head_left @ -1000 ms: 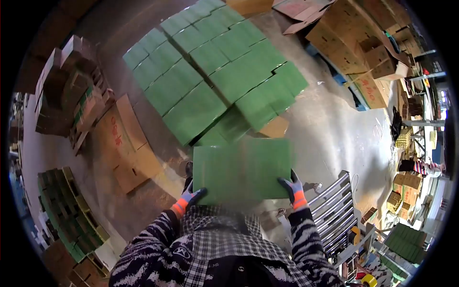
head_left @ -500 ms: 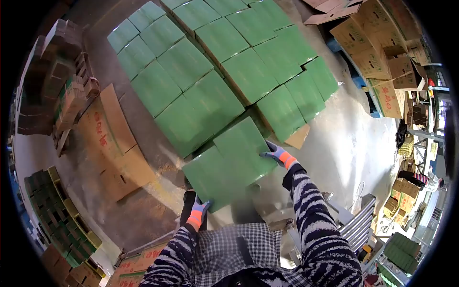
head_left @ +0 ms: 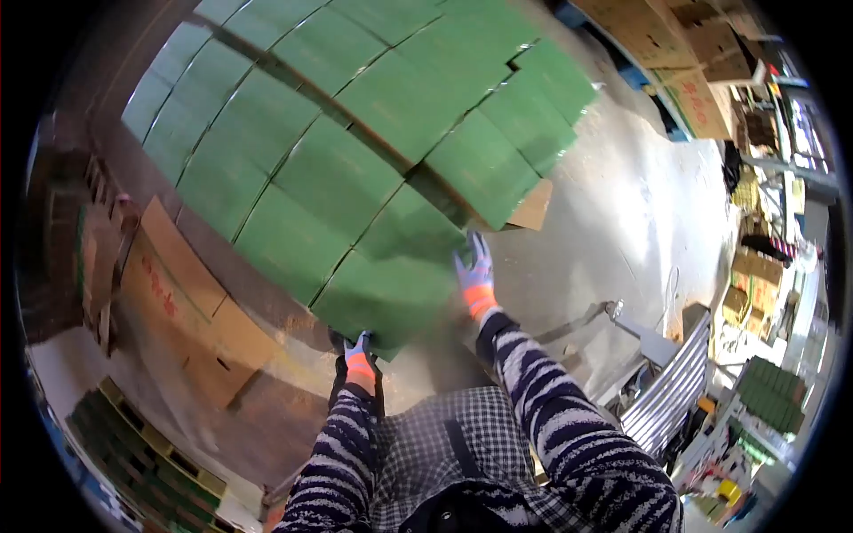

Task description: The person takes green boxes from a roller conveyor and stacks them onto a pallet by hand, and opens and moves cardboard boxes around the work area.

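A green carton pair (head_left: 382,293) sits against the near end of a large block of green cartons (head_left: 342,169), its top level with theirs. My right hand (head_left: 477,271), in a grey-blue and orange glove, is at the carton's right side with fingers spread and thumb apart. My left hand (head_left: 359,357), in the same kind of glove, touches the carton's near-left edge with its fingers stretched out. The undersides of the cartons are hidden.
Flattened brown cardboard (head_left: 191,306) lies on the floor at left. A brown flap (head_left: 531,206) sticks out beneath the block's right side. A metal roller conveyor (head_left: 671,391) stands at lower right. Brown cartons (head_left: 693,98) are stacked at upper right.
The green carton has moved forward from a tilted position against the block and now lies level with it. My right hand has loosened from its side; my left hand stays at the near edge.
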A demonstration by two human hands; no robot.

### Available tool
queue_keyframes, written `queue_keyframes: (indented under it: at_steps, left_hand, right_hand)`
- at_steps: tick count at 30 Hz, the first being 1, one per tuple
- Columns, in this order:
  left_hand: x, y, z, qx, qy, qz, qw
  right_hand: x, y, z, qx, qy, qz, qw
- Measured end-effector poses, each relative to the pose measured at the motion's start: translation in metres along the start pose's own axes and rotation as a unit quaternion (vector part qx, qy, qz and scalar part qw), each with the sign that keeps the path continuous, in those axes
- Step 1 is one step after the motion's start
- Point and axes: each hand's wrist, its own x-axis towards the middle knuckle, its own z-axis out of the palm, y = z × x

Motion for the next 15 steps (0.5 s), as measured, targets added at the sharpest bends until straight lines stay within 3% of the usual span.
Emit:
queue_keyframes:
  at_steps: [1,2,3,4,5,6,7,8,9,11,12,13,14,15]
  left_hand:
    - [0.045,-0.021,-0.019,0.006,-0.087,0.082,0.993]
    - [0.065,-0.025,-0.033,0.038,-0.101,0.106,0.988]
    - [0.059,-0.013,-0.04,0.054,-0.141,0.105,0.983]
    - [0.055,-0.002,-0.047,0.069,-0.18,0.105,0.976]
    - [0.012,0.025,-0.058,0.267,-0.273,0.18,0.907]
    - [-0.032,0.053,-0.07,0.47,-0.326,0.311,0.759]
    - [-0.083,0.087,-0.078,0.558,-0.352,0.436,0.613]
    - [-0.095,0.089,-0.092,0.553,-0.339,0.473,0.596]
    - [-0.081,0.086,-0.12,0.59,-0.327,0.512,0.531]
    - [-0.071,0.085,-0.169,0.642,-0.289,0.591,0.393]
    - [-0.112,0.11,-0.167,0.596,-0.188,0.265,0.734]
    - [-0.112,0.127,-0.192,0.605,-0.238,0.52,0.554]
    - [-0.125,0.133,-0.218,0.642,-0.225,0.388,0.622]
    - [-0.139,0.155,-0.235,0.648,-0.253,0.495,0.521]
  right_hand:
    - [-0.034,0.013,-0.003,0.15,0.0,0.075,0.986]
    - [-0.068,0.03,-0.016,-0.026,-0.085,0.032,0.996]
    - [-0.102,0.047,-0.029,-0.193,-0.153,-0.038,0.969]
    - [-0.123,0.026,-0.059,-0.086,-0.155,0.058,0.982]
    - [-0.138,0.004,-0.098,-0.126,-0.283,0.115,0.944]
    - [-0.149,-0.039,-0.134,-0.32,-0.395,-0.024,0.861]
    - [-0.197,0.012,-0.139,-0.124,-0.297,0.086,0.943]
    - [-0.206,-0.031,-0.185,-0.058,-0.205,0.066,0.975]
    - [-0.217,-0.047,-0.214,-0.051,-0.178,0.071,0.98]
    - [-0.261,-0.009,-0.233,-0.039,-0.207,0.133,0.969]
    - [-0.277,0.022,-0.235,0.03,-0.238,0.125,0.963]
    - [-0.279,0.017,-0.259,0.017,-0.293,0.113,0.949]
    - [-0.281,-0.001,-0.289,-0.022,-0.317,0.106,0.942]
    - [-0.279,-0.013,-0.317,-0.003,-0.384,0.14,0.913]
